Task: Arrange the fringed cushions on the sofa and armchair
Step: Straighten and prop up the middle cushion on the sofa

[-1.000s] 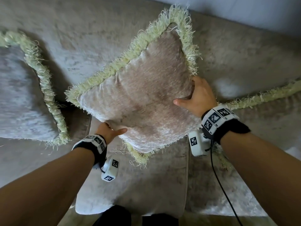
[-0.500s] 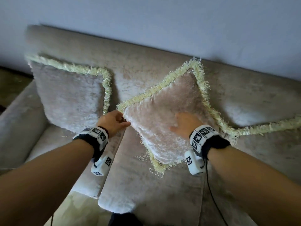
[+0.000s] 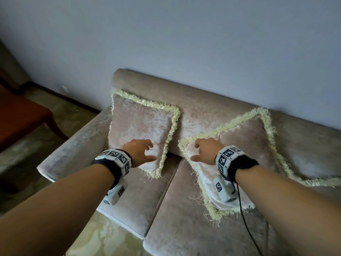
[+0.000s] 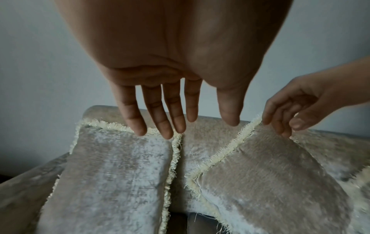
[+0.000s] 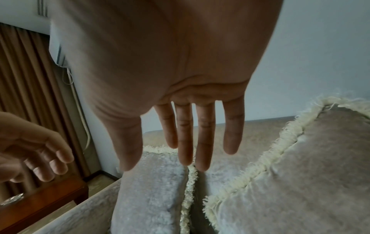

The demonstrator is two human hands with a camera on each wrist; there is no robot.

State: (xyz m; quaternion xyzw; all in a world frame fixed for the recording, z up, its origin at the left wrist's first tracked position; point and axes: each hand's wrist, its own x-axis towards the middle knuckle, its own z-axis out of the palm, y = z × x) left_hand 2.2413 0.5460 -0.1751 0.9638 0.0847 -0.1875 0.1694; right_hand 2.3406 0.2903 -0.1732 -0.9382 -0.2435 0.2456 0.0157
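Two beige velvet cushions with pale yellow fringe stand on the beige sofa (image 3: 132, 196). The left cushion (image 3: 140, 126) leans upright against the backrest by the sofa's left arm. The second cushion (image 3: 245, 145) stands tilted, one corner pointing up, to its right. My left hand (image 3: 145, 152) hovers in front of the left cushion with fingers spread and holds nothing. My right hand (image 3: 201, 150) hovers in front of the tilted cushion's left corner, fingers relaxed and empty. In the wrist views both palms are open, fingers (image 4: 170, 117) and fingers (image 5: 202, 139) straight above the cushions.
A third fringed cushion's edge (image 3: 313, 182) lies at the far right of the sofa. A dark wooden table (image 3: 20, 122) stands on the carpet to the left, with brown curtains (image 5: 30, 95) behind it. A grey wall (image 3: 184, 43) backs the sofa.
Both hands let go of the tilted cushion, which now rests against the backrest. The hands pulled back from it, and the view drew away and rose to show more wall.
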